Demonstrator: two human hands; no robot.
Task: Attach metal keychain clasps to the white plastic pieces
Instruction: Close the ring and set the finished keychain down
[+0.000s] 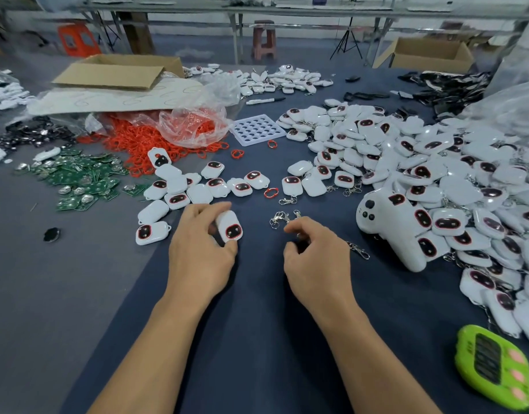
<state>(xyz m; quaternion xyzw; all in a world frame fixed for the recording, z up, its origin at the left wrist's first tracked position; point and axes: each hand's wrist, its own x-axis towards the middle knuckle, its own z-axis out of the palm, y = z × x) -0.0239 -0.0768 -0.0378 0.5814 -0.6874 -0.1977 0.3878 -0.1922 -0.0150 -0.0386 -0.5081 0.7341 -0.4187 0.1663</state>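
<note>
The left hand point(202, 249) holds one white plastic piece point(229, 225) just above the dark blue table cloth point(257, 324), a little left of the middle. Its fingers are curled around the far end and the sides of the piece, and the thumb lies along the left edge. The long axis of the piece runs from far to near, and the near end leans slightly to the right. The face with the dark oval window and red rim is turned up, and this window sits at the near end, toward the person.

The right hand point(314, 261) is beside it, apart from the left hand. Its fingers are curled narrow, and the tips of thumb and forefinger come together at a small cluster of metal clasps point(279, 218) that lies on the cloth. I cannot tell if the hand really pinches one of them. One more clasp point(359, 249) lies just to the right of this hand.

A small group of white pieces point(197, 183) lies beyond the left hand, and a big heap of white pieces point(406, 162), many with clasps on them, fills the right side. A white controller point(391, 225) rests against this heap. Far left are red rings point(143, 141) spilling from a clear bag and green circuit boards point(75, 177).

A green timer point(493, 366) lies near right; its display is too blurred to read.
</note>
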